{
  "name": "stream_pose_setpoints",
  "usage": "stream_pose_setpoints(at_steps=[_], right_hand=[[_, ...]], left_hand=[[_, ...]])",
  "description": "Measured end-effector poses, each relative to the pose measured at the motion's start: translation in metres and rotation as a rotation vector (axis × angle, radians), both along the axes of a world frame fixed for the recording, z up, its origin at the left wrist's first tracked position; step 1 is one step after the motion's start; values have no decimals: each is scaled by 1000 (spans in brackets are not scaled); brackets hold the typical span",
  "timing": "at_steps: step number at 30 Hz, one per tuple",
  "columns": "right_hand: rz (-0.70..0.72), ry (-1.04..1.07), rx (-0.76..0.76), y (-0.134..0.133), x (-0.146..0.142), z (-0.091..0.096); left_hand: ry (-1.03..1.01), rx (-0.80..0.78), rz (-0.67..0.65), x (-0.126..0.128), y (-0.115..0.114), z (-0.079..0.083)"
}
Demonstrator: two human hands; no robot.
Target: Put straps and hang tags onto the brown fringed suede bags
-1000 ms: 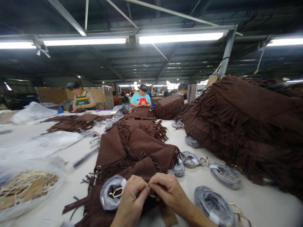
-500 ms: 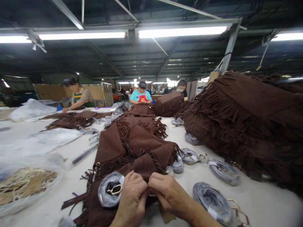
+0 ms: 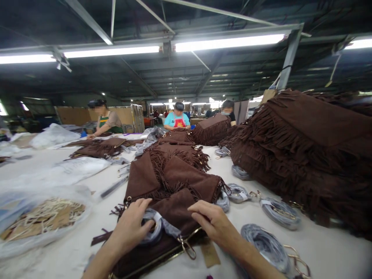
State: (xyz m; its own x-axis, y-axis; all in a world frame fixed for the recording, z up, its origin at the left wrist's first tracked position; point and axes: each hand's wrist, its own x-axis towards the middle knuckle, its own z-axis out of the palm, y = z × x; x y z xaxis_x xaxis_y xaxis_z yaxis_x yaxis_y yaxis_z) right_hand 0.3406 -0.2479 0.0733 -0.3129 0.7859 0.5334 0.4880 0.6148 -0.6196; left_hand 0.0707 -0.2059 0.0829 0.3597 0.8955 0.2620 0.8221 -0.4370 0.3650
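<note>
A dark brown fringed bag (image 3: 174, 209) lies in front of me, its gold-toothed zipper (image 3: 162, 259) parted along the near edge. On it rests a strap coil (image 3: 157, 228) in grey wrapping with a white band. One wrapped strap end with a gold clasp (image 3: 187, 248) reaches over the zipper. My left hand (image 3: 129, 223) is at the coil's left side, thumb over it and fingers apart; a firm grip does not show. Above the bag's right edge is my right hand (image 3: 213, 224), fingers stretched out and holding nothing. A brown card tag (image 3: 210, 254) lies below it.
More fringed bags (image 3: 192, 174) stretch away along the white table (image 3: 113, 209). A tall pile of them (image 3: 305, 155) stands on the right. Wrapped strap coils (image 3: 264, 246) lie before it. At left is a plastic bag of corded tags (image 3: 49, 217). Co-workers (image 3: 178, 118) are at the far side.
My hands were together at the bag's near edge and have moved apart. The strap clasp has gone from inside the coil to over the zipper, and the parted zipper now shows.
</note>
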Motion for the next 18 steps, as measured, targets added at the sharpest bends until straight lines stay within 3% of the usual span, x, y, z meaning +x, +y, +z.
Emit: stream_pose_setpoints(at_steps=[3,6,8,11,14,16,18], right_hand=[[-36,27,-46,0,-9,-4],[-33,54,-132,2,-27,-6],[37,40,-193,5,-40,2],[196,7,-247,7,-52,26],[283,61,-345,7,-48,48],[236,175,-508,4,-35,54],[148,370,-667,-1,-19,50]], left_hand=[[96,-97,72,-15,4,-8],[-8,-49,50,-9,1,-5],[-109,13,-17,2,-5,10],[-213,92,-190,17,-21,44],[-388,28,-336,17,-39,68],[-474,-83,-356,8,-48,65],[-360,-168,-306,-1,-54,47]])
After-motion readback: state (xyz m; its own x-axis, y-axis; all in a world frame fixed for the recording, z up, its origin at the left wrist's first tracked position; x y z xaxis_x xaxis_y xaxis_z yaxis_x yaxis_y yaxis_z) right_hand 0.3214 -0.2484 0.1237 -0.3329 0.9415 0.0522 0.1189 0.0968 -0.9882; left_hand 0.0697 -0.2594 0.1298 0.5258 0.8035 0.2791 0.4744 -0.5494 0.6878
